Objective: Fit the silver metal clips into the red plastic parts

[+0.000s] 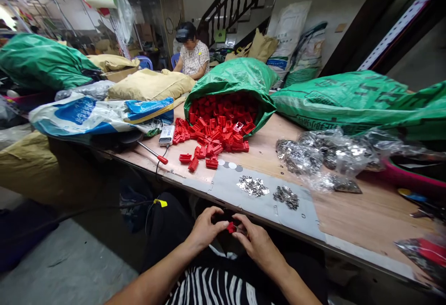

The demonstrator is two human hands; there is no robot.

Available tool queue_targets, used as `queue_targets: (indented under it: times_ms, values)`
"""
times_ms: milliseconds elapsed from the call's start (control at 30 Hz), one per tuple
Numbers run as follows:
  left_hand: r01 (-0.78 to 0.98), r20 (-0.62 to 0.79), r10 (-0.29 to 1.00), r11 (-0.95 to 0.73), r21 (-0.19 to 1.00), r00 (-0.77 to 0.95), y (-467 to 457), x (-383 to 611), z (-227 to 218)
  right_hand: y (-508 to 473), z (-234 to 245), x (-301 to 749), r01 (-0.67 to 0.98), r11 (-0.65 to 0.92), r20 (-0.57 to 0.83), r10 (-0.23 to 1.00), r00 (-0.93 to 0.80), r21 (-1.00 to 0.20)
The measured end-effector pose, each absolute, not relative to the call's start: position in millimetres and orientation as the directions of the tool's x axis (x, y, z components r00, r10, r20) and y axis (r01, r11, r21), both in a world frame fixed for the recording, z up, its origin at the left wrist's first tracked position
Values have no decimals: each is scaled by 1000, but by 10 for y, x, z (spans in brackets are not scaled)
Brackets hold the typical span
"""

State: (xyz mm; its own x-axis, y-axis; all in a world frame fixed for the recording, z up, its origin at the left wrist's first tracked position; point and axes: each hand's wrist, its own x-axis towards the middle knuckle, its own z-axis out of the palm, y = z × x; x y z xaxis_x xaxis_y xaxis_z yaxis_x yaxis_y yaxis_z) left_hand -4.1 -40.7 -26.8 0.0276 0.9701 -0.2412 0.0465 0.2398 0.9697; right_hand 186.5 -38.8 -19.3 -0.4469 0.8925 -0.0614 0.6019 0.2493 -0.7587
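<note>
My left hand (206, 227) and my right hand (255, 241) meet over my lap, below the table's front edge. Both pinch one small red plastic part (232, 227) between their fingertips. On the table ahead, a green sack (234, 78) lies on its side and spills a heap of the same red parts (218, 130) toward me. Two small piles of shiny metal pieces (253, 186) (286, 196) lie on a grey sheet (226, 185) near the table's edge, just beyond my hands.
Clear bags of metal pieces (325, 156) sit to the right, with another green sack (362, 98) behind them. A red-tipped tool (153, 152) and a small white device (167, 135) lie left of the red heap. Another person (193, 54) sits at the far end among stuffed sacks.
</note>
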Motion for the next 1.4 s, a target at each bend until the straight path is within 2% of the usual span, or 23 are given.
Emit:
queue_targets:
  times_ms: [67,200,267,333,433,567,833,900,1000,1067,1100,1167,1233,1300,1400]
  values:
    - [241,-37,999,41,970,-21,-343,-142,-204,-392,-230,1889,601,216,-80,901,-426,-770]
    - [441,273,949,-179,879,-160,-106,-321,-20,-420,-224,1904,588,223,-81,891,-446,-778]
    - [619,435,875,-223,753,-215,58,-395,27,-444,-212,1898,591,241,-81,882,-465,-770]
    - [756,520,813,-161,635,-264,224,-457,26,-470,-200,1895,599,248,-85,878,-471,-761]
    - [856,521,790,8,516,-322,417,-523,-34,-502,-160,1918,612,231,-100,884,-457,-756]
    - [882,465,811,124,456,-354,528,-576,-110,-507,-33,2012,599,199,-91,904,-418,-775]
    - [872,441,836,83,483,-325,509,-620,-128,-315,303,2321,565,144,-42,952,-303,-813]
    - [865,442,840,61,498,-314,479,-608,-119,-245,335,2386,597,147,-8,969,-248,-789]
    - [850,446,849,9,527,-285,389,-542,-91,-147,320,2435,707,172,80,984,-161,-686]
    - [787,437,857,-63,614,-272,288,-453,-60,-81,285,2431,776,192,139,981,-135,-601]
    - [693,414,868,-120,711,-275,226,-394,-41,-46,267,2420,803,198,157,979,-132,-562]
    - [386,303,922,-195,901,-240,83,-259,7,26,240,2379,846,202,172,976,-133,-492]
    - [10,118,985,-117,993,-130,-68,-123,69,98,228,2322,882,194,168,977,-133,-430]
    - [-271,-50,998,41,962,-25,-202,-13,138,161,228,2261,907,177,163,979,-122,-382]
    - [-496,-236,963,271,825,133,-335,70,233,223,229,2198,922,158,156,982,-109,-355]
